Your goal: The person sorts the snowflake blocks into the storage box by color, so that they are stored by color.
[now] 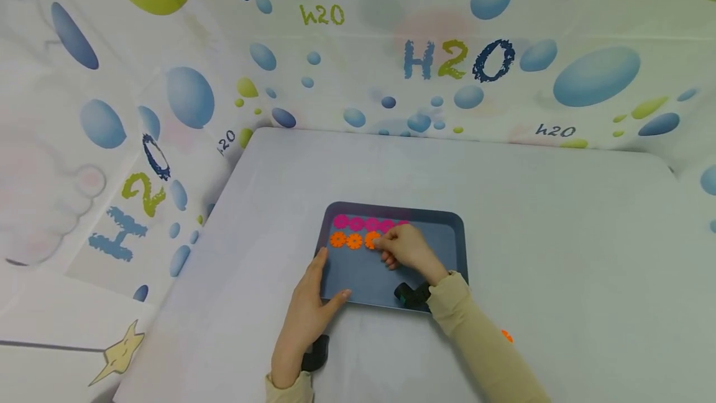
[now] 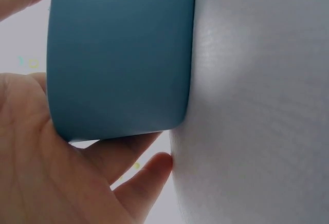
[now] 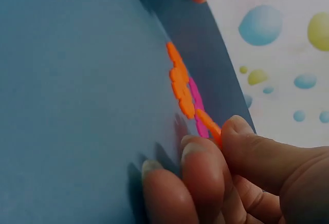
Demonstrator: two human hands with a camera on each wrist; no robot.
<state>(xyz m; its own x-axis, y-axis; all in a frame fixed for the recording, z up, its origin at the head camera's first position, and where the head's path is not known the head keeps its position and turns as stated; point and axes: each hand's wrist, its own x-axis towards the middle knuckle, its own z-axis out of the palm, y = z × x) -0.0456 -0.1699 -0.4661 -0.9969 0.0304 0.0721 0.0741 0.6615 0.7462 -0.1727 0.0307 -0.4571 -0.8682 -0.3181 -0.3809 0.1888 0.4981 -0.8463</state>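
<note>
A blue-grey tray (image 1: pixel 363 280) lies on the table, holding a back row of pink notched discs (image 1: pixel 356 224) and a second row of orange notched discs (image 1: pixel 338 239). My right hand (image 1: pixel 411 247) pinches another orange notched disc (image 1: pixel 371 240) between thumb and index finger, at the right end of the orange row. In the right wrist view this disc (image 3: pixel 208 125) tilts up from the tray floor. My left hand (image 1: pixel 306 306) rests around the tray's near left corner, fingers straight along the left side, thumb at the near rim. My right hand partly covers the last pink disc.
One more orange disc (image 1: pixel 506 336) is on the table right of the tray, half hidden by the right sleeve (image 1: pixel 481 341). Black wrist camera mounts (image 1: pixel 411 295) sit at both wrists. Printed cloth walls (image 1: pixel 380 79) stand behind and left of the white table (image 1: pixel 559 235).
</note>
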